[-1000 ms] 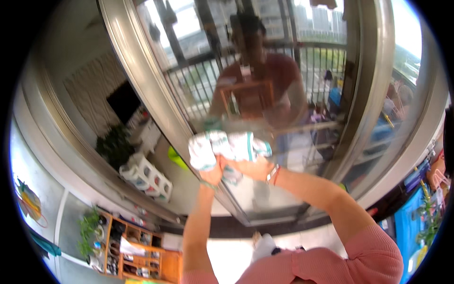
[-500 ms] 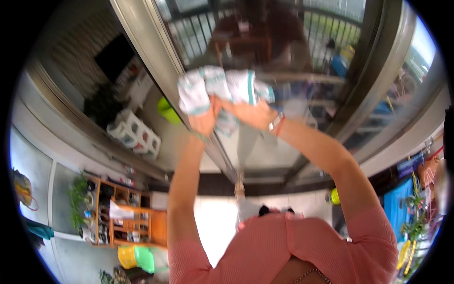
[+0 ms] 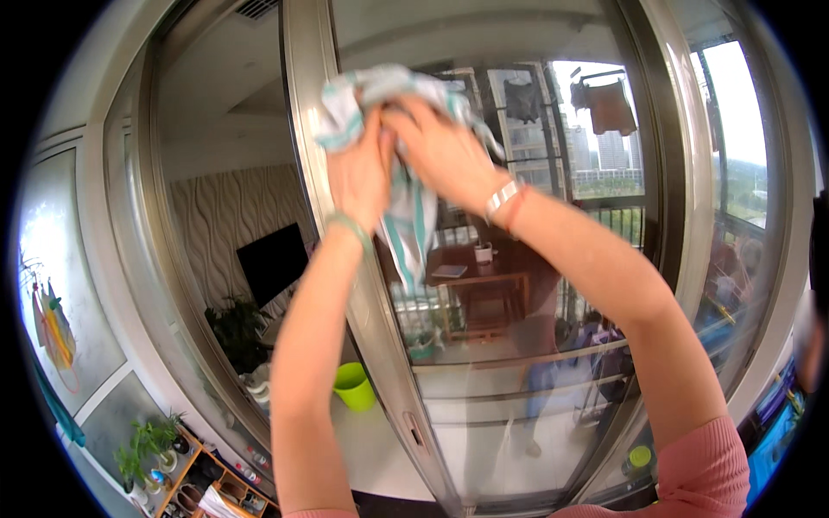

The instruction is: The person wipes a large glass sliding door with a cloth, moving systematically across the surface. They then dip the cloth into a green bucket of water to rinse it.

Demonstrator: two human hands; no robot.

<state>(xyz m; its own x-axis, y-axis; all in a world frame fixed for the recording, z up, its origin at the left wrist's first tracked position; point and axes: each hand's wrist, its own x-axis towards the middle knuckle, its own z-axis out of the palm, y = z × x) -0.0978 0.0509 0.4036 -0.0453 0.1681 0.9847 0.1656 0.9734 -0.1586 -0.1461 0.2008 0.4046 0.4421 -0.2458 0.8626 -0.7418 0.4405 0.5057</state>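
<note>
Pressing a white cloth with green stripes against the upper left of the glass door pane, overlapping the metal door frame. Bunched crosswise at the top, trailing straight down in a long, nearly upright tail. Spreading fingers slightly apart over the folds with the right hand, toward the upper left; pointing upward with the left hand, against the right. Cannot tell whether clamped, with fingertips blurred or buried in cloth.

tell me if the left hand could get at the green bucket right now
Probably not: the left hand is up on the cloth, while the green bucket stands low on the floor, past the door frame.
</note>
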